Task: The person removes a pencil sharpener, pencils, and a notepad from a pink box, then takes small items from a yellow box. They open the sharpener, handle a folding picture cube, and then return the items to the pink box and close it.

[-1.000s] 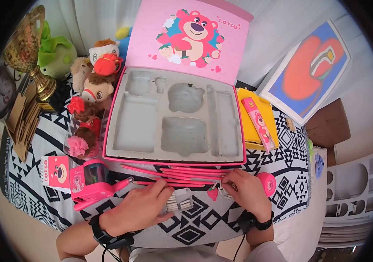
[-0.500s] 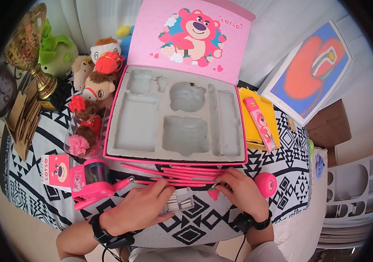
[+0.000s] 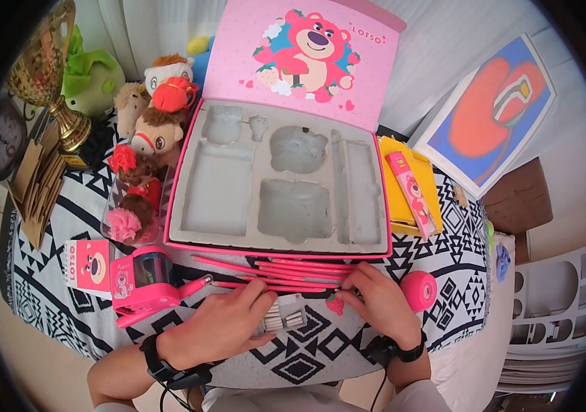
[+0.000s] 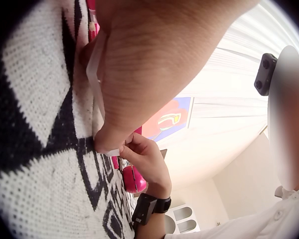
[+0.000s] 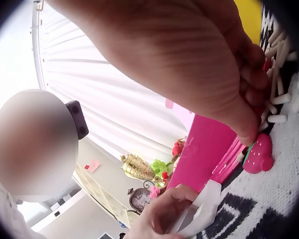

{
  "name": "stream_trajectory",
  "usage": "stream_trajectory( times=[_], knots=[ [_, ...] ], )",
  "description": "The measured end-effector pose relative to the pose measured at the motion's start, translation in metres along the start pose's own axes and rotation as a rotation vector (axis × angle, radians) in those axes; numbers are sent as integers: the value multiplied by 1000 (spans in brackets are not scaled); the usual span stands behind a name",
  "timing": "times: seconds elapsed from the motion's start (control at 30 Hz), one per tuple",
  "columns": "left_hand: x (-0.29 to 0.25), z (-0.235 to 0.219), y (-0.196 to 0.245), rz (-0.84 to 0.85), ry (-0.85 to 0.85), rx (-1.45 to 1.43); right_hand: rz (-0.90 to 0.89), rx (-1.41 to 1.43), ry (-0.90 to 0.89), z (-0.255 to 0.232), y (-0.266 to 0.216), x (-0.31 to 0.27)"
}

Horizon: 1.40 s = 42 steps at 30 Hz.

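My left hand [image 3: 219, 323] grips a small translucent plastic box [image 3: 301, 306] low over the patterned cloth, thumb along its near side. Short white sticks [image 3: 276, 316] lie in rows inside it. My right hand [image 3: 381, 302] bends over the cloth to the right of the box, thumb and forefinger together. A white stick's end [image 5: 240, 156] pokes out by the thumb; the rest is hidden. More loose white sticks [image 5: 278, 109] are scattered beside the fingers in the right wrist view. Close to the thumb sits a pink strawberry-shaped piece [image 5: 259, 154] with green leaves.
Pink pencils [image 3: 293, 269] lie behind the hands, before an open pink box [image 3: 255, 242] with a grey moulded insert. A pink sharpener [image 3: 143, 288] stands left, a round pink item [image 3: 419, 291] right. Plush toys [image 3: 159, 130] and a trophy [image 3: 66, 127] stand at back left.
The right hand has shifted slightly left and up towards the strawberry piece, its fingers drawing closer together. The left hand keeps its hold on the plastic box.
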<state>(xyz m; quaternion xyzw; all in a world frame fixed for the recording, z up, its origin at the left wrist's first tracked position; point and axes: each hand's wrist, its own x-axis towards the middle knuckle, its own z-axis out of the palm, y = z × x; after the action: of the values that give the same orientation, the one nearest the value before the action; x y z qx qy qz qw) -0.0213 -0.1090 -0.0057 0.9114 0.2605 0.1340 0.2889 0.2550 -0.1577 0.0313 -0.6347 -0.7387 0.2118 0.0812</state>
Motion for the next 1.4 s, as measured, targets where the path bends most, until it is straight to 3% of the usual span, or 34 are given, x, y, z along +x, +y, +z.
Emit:
stream_trajectory(
  times=[0.5, 0.7, 0.8, 0.9, 1.1, 1.4],
  knots=[
    [1, -1, 1, 8, 12, 4, -65, -4, 30, -1, 3, 0],
    [1, -1, 0, 27, 39, -5, 5, 185, 95, -10, -11, -2],
    [1, -2, 3, 26, 42, 15, -125, 256, 130, -1, -21, -1],
    [0, -1, 7, 65, 75, 107, -432, 183, 136, 12, -33, 1],
    [-3, 5, 8, 108, 38, 260, -495, 18, 171, 27, -41, 6],
    [-3, 4, 8, 83, 52, 158, -503, -138, 103, 29, -42, 6]
  ],
)
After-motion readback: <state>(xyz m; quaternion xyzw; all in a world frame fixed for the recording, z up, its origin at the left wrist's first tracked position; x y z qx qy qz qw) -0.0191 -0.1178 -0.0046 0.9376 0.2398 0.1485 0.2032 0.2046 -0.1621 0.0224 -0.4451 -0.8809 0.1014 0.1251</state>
